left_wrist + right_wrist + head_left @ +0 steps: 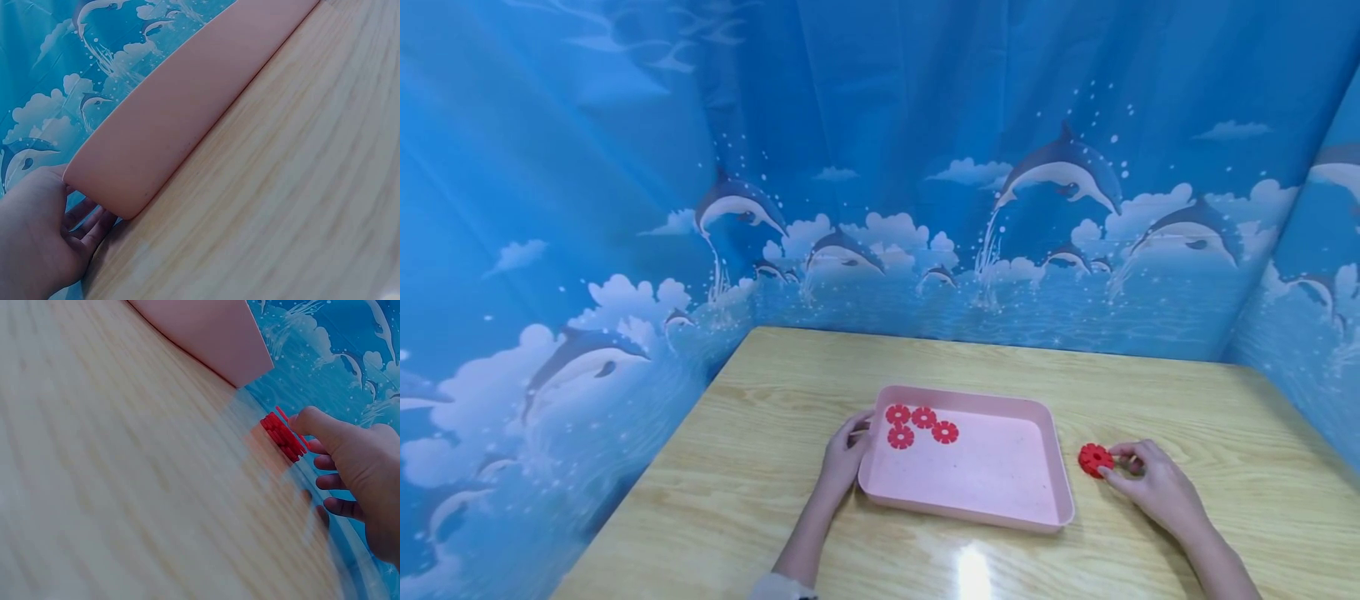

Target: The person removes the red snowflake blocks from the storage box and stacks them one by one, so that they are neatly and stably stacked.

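Observation:
My right hand (1159,487) is at a small stack of red notched discs (1090,463) on the table, just right of the pink tray (977,471). In the right wrist view, its thumb and a finger pinch a single red notched disc (282,414) tilted up off the stack's top. The other fingers are loosely bent. At the tray's left side, my left hand (844,457) holds the rim and wall, its fingers partly hidden behind the tray in the left wrist view. Several flat red discs (901,437) lie inside the tray, towards its far left corner.
The wooden table (760,433) carries the tray near its middle. A blue curtain (880,125) printed with dolphins hangs along the back and the sides. Light glares off the table's front.

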### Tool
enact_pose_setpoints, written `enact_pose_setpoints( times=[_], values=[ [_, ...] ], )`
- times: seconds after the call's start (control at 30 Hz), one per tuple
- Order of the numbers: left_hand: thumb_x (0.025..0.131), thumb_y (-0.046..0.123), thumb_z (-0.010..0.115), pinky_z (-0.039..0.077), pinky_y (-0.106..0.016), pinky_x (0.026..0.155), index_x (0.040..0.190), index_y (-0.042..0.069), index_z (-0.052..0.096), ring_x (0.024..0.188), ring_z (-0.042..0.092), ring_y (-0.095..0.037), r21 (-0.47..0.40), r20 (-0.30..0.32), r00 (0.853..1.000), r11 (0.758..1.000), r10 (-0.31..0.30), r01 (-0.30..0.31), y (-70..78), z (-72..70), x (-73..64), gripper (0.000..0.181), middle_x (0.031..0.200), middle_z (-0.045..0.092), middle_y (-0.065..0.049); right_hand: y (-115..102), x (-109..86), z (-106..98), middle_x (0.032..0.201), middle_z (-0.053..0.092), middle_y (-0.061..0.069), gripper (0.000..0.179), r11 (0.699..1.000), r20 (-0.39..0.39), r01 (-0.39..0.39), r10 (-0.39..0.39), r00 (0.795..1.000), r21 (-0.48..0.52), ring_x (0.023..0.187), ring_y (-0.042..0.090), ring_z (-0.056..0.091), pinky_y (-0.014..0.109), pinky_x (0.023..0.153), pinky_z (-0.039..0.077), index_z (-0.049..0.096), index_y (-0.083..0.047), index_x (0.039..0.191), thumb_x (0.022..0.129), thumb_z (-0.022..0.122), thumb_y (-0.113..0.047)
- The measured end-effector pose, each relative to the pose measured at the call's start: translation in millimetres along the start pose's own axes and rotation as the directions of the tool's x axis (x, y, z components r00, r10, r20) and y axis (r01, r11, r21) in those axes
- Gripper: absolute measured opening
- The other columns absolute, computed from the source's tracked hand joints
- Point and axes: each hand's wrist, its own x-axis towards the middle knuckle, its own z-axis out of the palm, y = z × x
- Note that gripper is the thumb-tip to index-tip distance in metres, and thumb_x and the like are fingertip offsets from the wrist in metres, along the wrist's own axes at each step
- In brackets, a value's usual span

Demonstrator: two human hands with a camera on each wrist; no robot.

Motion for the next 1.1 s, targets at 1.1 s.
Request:
enact_pose_setpoints(
  times=[1.1],
  values=[
    [0.090, 0.006, 0.053, 0.048, -0.042, 0.084, 0.124, 0.001, 0.054, 0.098, 0.055, -0.032, -0.015, 0.001, 1.000, 1.000, 0.015, -0.015, -0.3, -0.1, 0.7, 0.035, 0.111, 0.056, -0.019, 1, 0.5, 1, 0.082, 0.057, 0.001, 0.031, 1.000, -0.008, -0.002, 0.002, 1.000, 0.000, 0.070, 0.013, 0.051, 0.031, 0.056, 0.044, 0.065, -0.002, 0.091, 0.071, 0.079, -0.022]
  ],
)
